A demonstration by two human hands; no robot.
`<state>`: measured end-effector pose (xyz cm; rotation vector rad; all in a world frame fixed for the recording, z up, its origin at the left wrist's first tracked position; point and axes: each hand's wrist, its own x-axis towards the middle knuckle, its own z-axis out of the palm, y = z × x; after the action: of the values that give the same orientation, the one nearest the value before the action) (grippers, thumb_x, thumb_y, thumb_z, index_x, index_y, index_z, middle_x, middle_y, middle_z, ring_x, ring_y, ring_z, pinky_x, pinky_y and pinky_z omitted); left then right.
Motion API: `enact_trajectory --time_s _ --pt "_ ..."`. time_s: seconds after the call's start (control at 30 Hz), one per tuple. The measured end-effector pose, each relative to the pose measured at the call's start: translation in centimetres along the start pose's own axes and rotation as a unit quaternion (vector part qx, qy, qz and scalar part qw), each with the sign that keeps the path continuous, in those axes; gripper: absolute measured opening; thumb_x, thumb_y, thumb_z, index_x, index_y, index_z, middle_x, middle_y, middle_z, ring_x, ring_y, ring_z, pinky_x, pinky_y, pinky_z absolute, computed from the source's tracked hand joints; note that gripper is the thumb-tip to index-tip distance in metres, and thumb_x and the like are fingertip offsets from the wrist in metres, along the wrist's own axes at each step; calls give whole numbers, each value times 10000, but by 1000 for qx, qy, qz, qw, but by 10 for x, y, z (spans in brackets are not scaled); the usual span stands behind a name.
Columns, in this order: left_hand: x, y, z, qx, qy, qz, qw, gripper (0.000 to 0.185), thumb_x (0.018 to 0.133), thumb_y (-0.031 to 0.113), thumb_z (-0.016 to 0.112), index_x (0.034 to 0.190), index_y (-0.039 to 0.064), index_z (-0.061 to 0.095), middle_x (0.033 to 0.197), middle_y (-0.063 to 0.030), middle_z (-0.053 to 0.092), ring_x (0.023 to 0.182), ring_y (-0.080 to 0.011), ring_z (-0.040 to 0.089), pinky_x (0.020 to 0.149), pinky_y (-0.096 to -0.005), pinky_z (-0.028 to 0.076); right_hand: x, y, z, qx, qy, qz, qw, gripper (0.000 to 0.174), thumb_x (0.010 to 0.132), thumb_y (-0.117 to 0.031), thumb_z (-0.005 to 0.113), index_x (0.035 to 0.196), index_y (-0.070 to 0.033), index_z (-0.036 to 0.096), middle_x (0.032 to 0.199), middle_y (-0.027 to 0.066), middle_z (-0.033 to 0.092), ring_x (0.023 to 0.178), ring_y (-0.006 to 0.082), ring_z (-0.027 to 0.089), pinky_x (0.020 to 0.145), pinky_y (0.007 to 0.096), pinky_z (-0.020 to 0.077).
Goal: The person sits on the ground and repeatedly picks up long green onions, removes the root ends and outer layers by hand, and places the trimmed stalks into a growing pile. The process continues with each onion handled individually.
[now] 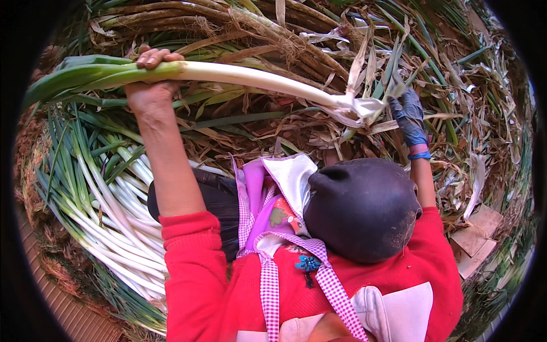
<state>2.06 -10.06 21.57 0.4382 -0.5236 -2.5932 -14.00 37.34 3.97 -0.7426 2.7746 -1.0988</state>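
My left hand point(150, 90), bare, grips a long scallion-like stalk point(239, 75) where its green leaves meet the white shaft. The stalk lies nearly level before me, leaves to the left and root end to the right. Around its root end hang loose, partly peeled outer layers point(357, 109). Just to the right is my right hand point(408, 113) in a dark blue glove, its fingers closed on a blurred strip of leaf point(397, 89). My left fingertips curl over the stalk, while the palm side is hidden.
On the left lies a heap of white-stemmed stalks point(128, 239) with green leaves. Unpeeled brown stalks point(273, 36) with roots are piled at the far side. Dry peelings point(466, 141) cover the right ground. My dark-covered knee point(363, 209) rises between my arms. Cardboard point(476, 239) lies at right.
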Motion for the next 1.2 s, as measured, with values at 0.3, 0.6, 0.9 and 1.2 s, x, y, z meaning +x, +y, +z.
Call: enact_trajectory --time_s 0.3,0.6,0.9,1.2 --pt "-6 -5 52 116 202 190 954 383 975 388 334 843 74 509 633 -52 520 627 -234 572 780 -562 492 26 -151 58 108 -201 -141 963 406 826 -198 688 1198 -95 565 937 121 640 824 283 631 748 361 494" --pt "-3 -103 -19 113 166 70 977 225 931 266 579 864 70 489 575 16 424 467 -115 391 500 -302 375 27 -193 51 327 -371 -130 860 460 969 -431 414 1014 -7 586 713 -2 514 669 118 457 621 260 393" --pt "52 -25 -37 185 201 167 947 264 953 293 536 860 57 462 579 28 401 449 -98 383 477 -284 373 -108 -44 -90 78 -334 76 936 376 932 -336 477 1067 -13 617 931 154 611 893 310 548 814 376 414" --pt "43 68 -47 276 214 174 921 286 946 360 533 788 123 554 497 51 350 385 -56 356 357 -265 360 -186 13 -182 -147 -115 334 924 304 875 -154 482 1108 -1 606 951 163 652 906 299 599 845 375 455"
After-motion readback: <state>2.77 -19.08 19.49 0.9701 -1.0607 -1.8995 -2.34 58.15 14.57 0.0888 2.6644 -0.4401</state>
